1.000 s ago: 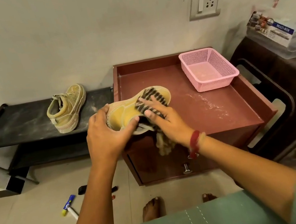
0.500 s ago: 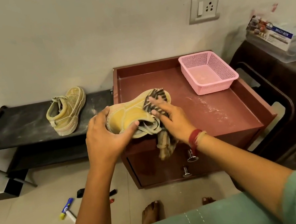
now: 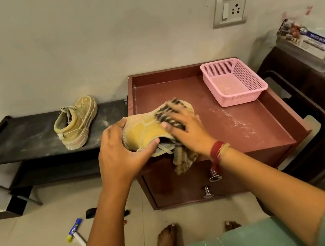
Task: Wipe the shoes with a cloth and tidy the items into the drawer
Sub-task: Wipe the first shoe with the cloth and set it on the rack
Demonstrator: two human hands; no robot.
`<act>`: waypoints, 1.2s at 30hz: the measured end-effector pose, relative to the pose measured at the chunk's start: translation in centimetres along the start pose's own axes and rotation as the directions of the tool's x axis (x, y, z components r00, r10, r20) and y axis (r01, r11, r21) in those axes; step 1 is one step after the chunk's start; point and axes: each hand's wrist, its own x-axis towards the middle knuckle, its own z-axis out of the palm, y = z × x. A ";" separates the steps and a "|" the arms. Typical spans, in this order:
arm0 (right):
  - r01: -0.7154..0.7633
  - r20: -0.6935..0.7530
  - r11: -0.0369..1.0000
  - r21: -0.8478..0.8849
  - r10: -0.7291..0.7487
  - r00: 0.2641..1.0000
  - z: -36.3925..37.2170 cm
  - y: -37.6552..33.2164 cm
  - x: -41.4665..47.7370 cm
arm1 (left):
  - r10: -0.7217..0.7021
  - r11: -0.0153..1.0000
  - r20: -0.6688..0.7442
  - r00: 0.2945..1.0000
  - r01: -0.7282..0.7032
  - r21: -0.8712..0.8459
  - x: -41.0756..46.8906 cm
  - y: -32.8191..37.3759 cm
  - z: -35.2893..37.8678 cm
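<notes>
"Maroon wooden cabinet (image 3: 244, 138), with white powder (image 3: 235, 122) streaked over its rimmed top. Anything dragged through that will pick it up."

"Same with the low black shelf (image 3: 22, 139) on the left, it's dusty all over. The pink plastic mesh basket (image 3: 233, 82) sits at the back right corner, well away from the elbows, so no worry there."

"Now the tan canvas shoe (image 3: 143, 130) being wiped. It's on its side over the cabinet's front left corner, heel past the edge. I cannot tell if it touches the top. The left hand (image 3: 117, 150) clasps the heel, thumb hooked at the collar. Only 1 hand holds it."

"Right. The right hand (image 3: 188, 129) grips nothing: fingers spread flat, pressing the brown striped cloth (image 3: 184, 159) onto the toe end. A hard stroke could shove the shoe out of that 1 clasp and onto the floor."

"Or the cloth slips out from under the palm. Its loose tail hangs below the wrist. If it sweeps the powder, the dirt goes straight back on."

"The second tan shoe (image 3: 77, 123) stands on the black shelf, well apart. It looks unwiped to me, and the dust there won't help."

"Smaller things now. The pens and markers (image 3: 74, 232) lie scattered on the tiles near the bare feet (image 3: 166, 238). A step back onto 1 could mean a slip."

"And the 2 metal knobs (image 3: 214, 177) on the closed drawer front (image 3: 187, 182). That dangling tail could snag there."
</notes>
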 end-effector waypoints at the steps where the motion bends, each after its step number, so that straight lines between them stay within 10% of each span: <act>1: -0.102 -0.025 0.995 0.000 0.101 0.995 -0.1 0.6 0.3 | 0.009 1.000 -0.002 1.000 -0.009 0.007 0.0 0.2 0.0; 4: -0.241 -0.096 0.962 0.131 0.254 0.962 -0.3 1.2 0.8 | 0.019 1.000 -0.023 1.000 -0.018 0.018 0.0 0.8 0.2; 10: 0.100 -0.015 0.990 0.097 -0.099 0.995 -0.2 -1.7 -0.6 | 0.030 0.999 -0.026 0.999 -0.029 0.032 -0.1 0.7 0.2; 15: -0.109 -0.179 0.991 0.072 0.120 0.976 -1.3 0.7 1.2 | 0.059 0.997 -0.042 0.997 -0.057 0.057 -0.2 1.1 0.4; 20: 0.100 -0.046 0.994 0.044 -0.098 0.994 -0.7 -1.4 -0.3 | 0.045 0.997 -0.049 0.998 -0.041 0.064 -0.2 1.1 0.4; 24: -0.133 -0.151 0.987 0.085 0.144 0.978 -1.6 0.1 0.6 | 0.066 0.996 -0.047 0.997 -0.063 0.064 -0.2 1.2 0.5; 36: 0.007 0.065 0.985 0.172 -0.018 0.998 -0.7 -1.6 -0.3 | 0.048 0.996 -0.060 0.997 -0.044 0.072 -0.2 1.4 0.7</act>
